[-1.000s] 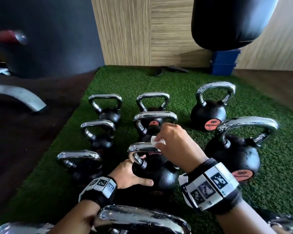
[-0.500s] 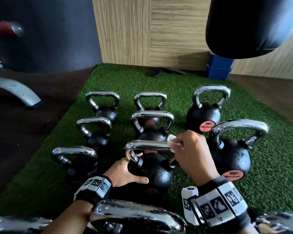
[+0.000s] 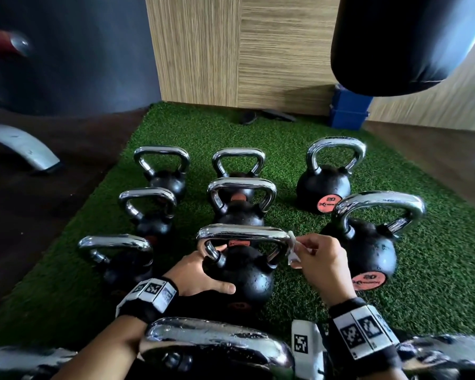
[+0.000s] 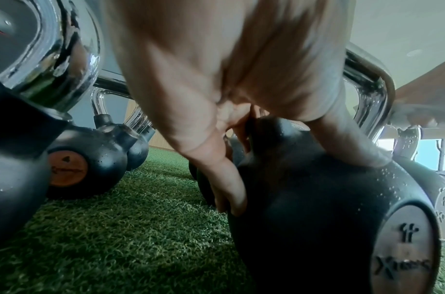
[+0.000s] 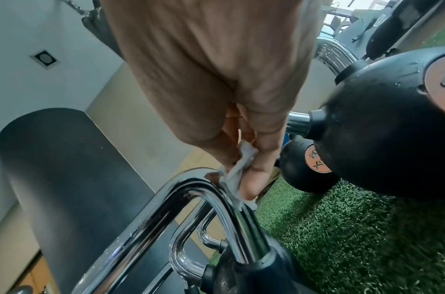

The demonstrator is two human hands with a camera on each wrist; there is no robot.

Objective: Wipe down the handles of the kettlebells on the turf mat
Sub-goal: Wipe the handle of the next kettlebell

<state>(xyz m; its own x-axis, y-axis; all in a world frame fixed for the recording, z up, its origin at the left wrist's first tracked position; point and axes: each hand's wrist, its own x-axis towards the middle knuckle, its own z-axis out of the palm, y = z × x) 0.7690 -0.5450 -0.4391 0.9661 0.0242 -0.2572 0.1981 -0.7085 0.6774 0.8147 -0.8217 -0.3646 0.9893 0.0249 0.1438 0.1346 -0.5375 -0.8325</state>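
Note:
Several black kettlebells with chrome handles stand in rows on the green turf mat (image 3: pixel 439 283). My left hand (image 3: pixel 211 272) grips the round body of the middle front kettlebell (image 3: pixel 247 278), thumb on its near side. In the left wrist view the fingers (image 4: pixel 226 189) wrap the far side of that kettlebell (image 4: pixel 317 208). My right hand (image 3: pixel 299 252) pinches a small white wipe (image 3: pixel 291 249) against the right corner of its wet chrome handle (image 3: pixel 244 233). In the right wrist view the wipe (image 5: pixel 237 171) lies on the bend of the handle (image 5: pixel 191 197).
A larger kettlebell marked 20 (image 3: pixel 368 253) stands close to my right hand. Another chrome handle (image 3: pixel 217 344) sits under my wrists. A black punching bag (image 3: pixel 409 42) hangs at upper right above a blue box (image 3: pixel 348 112). A grey bench leg (image 3: pixel 19 146) lies on the dark floor at left.
My right hand has slid the wipe rightward along the handle, from its left half to the right corner. The left hand has kept its hold on the bell.

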